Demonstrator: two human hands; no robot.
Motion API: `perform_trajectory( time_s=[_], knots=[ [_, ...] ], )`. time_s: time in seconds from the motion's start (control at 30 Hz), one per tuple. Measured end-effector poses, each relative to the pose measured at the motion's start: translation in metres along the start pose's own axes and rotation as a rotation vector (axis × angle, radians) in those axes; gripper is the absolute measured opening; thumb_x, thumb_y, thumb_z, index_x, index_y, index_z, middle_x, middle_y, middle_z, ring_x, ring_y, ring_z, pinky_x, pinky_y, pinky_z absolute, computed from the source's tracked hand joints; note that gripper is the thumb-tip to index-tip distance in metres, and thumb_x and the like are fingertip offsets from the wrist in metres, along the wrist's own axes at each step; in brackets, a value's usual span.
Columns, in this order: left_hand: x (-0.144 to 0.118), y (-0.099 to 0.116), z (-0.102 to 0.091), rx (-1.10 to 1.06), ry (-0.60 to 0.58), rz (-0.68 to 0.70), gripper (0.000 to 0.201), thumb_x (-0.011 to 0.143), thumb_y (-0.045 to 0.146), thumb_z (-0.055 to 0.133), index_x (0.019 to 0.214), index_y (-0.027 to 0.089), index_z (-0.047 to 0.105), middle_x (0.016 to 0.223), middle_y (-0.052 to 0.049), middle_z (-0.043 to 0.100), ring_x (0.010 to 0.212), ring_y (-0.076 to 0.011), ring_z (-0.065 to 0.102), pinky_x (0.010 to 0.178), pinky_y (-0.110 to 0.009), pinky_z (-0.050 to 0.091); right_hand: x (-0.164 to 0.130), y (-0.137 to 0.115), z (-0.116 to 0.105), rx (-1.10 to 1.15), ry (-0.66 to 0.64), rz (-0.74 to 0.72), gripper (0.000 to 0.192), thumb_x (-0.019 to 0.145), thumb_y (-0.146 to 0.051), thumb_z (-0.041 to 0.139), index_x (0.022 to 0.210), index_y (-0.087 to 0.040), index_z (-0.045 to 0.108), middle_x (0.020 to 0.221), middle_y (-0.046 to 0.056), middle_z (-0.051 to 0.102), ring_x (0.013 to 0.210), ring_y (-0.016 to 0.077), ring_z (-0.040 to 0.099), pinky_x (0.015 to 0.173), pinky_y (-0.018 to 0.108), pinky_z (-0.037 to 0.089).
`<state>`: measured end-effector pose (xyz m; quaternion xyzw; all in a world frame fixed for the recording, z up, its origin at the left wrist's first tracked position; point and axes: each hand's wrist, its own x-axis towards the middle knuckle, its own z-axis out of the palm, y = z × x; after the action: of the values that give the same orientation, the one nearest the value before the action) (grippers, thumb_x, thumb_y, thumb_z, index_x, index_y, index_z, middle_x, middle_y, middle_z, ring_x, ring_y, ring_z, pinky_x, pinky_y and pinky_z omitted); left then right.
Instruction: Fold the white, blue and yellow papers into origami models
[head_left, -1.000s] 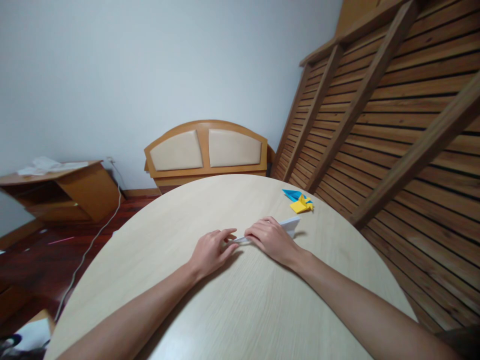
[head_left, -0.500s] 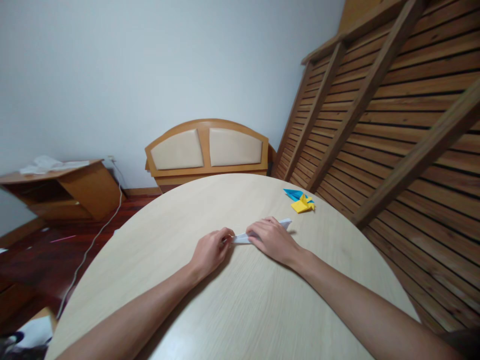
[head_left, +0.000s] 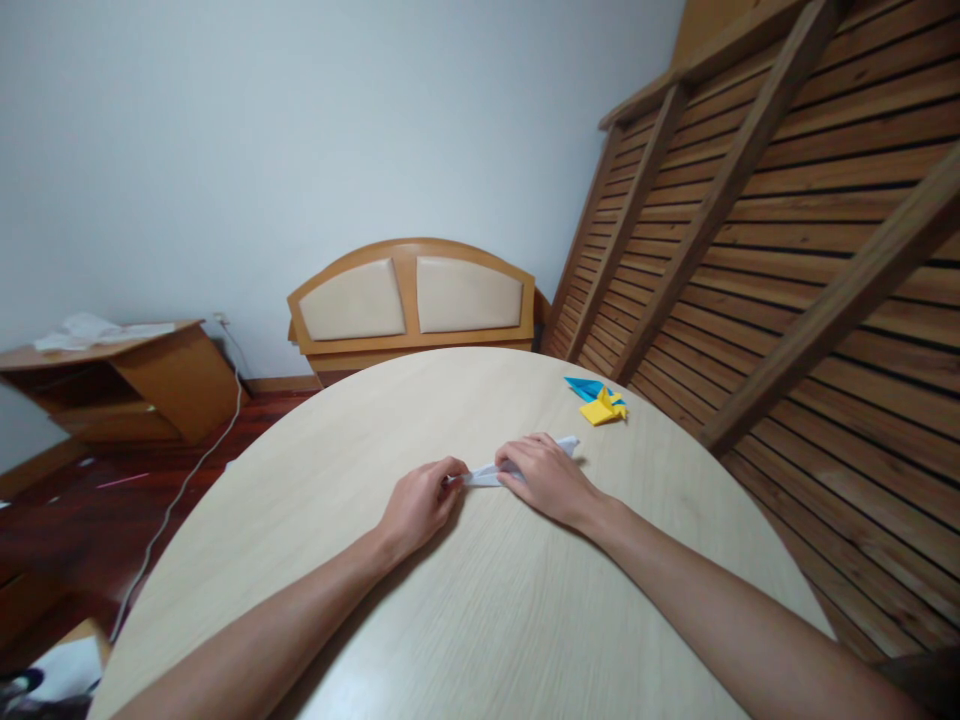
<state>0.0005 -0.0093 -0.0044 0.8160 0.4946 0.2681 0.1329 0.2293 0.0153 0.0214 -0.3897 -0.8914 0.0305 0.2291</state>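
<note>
White paper (head_left: 484, 478): narrow folded strip, abt. mid-bench (head_left: 480, 610), spanning the gap btwn our hands; its other end pokes out past our R hand (head_left: 544, 480).
L hand (head_left: 420, 505): fingers pinched on the strip's L end; exact fingertip placement hidden.
R hand: fingers & thumb curled round the strip's middle, gripping it.
Fold step: we'd say shaping or creasing the L end, prob.
Next move: calls for a steady R hold w/ small L finger work, no hard tug; thin paper may tear.
Yellow folded piece (head_left: 598, 411): in front of blue folded piece (head_left: 581, 386), nr bench's far R edge.
</note>
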Motion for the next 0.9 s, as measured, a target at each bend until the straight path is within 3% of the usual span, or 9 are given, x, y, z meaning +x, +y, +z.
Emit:
perform_trajectory(
  time_s=[0.5, 0.9],
  knots=[
    [0.0002, -0.0002, 0.0016, 0.002, -0.01, 0.006, 0.013, 0.091, 0.017, 0.051, 0.096, 0.02, 0.062, 0.078, -0.001, 0.066, 0.065, -0.014, 0.056, 0.062, -0.023, 0.038, -0.0012, 0.0021, 0.0023, 0.002, -0.006, -0.013, 0.003, 0.089, -0.017, 0.064, 0.09, -0.02, 0.063, 0.092, 0.002, 0.071, 0.092, 0.0197, 0.062, 0.087, 0.034, 0.038],
    [-0.002, 0.0094, -0.0002, 0.026, -0.03, -0.018, 0.019, 0.083, 0.012, 0.051, 0.096, 0.02, 0.062, 0.075, -0.001, 0.066, 0.064, -0.0145, 0.056, 0.062, -0.024, 0.039, -0.0023, -0.0019, 0.0018, -0.062, -0.034, -0.058, 0.008, 0.087, -0.011, 0.059, 0.086, -0.019, 0.062, 0.088, 0.002, 0.069, 0.088, 0.0186, 0.06, 0.083, 0.032, 0.036]
  ],
)
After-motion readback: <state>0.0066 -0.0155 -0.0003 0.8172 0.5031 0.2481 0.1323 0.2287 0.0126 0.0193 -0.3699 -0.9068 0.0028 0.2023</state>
